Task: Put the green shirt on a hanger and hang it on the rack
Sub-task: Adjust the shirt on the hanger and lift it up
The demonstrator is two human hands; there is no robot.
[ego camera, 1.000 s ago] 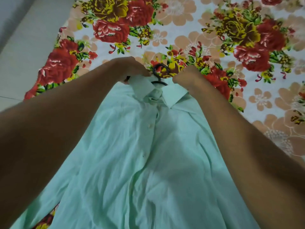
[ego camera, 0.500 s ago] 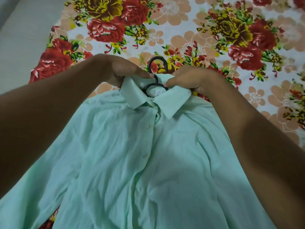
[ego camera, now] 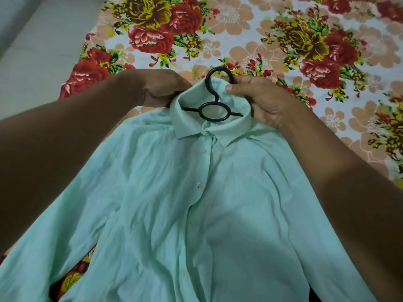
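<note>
A pale green button-up shirt (ego camera: pixel 196 203) lies front up on a flowered bedsheet, collar away from me. A black plastic hanger (ego camera: pixel 212 105) sits inside the neck opening; its ring and hook stick out above the collar, its arms hidden under the shoulders. My left hand (ego camera: pixel 161 88) grips the left side of the collar, fingers tucked behind the cloth. My right hand (ego camera: pixel 261 99) holds the right side of the collar, thumb pressed on the collar's top edge next to the hook.
The flowered bedsheet (ego camera: pixel 272 40) covers the bed beyond and to the right of the shirt. A pale floor (ego camera: pixel 39 51) runs along the bed's left edge. No rack is in view.
The collar has been pulled up and spread around the hanger's neck, so the ring and hook now show fully. Both hands have shifted outward along the collar.
</note>
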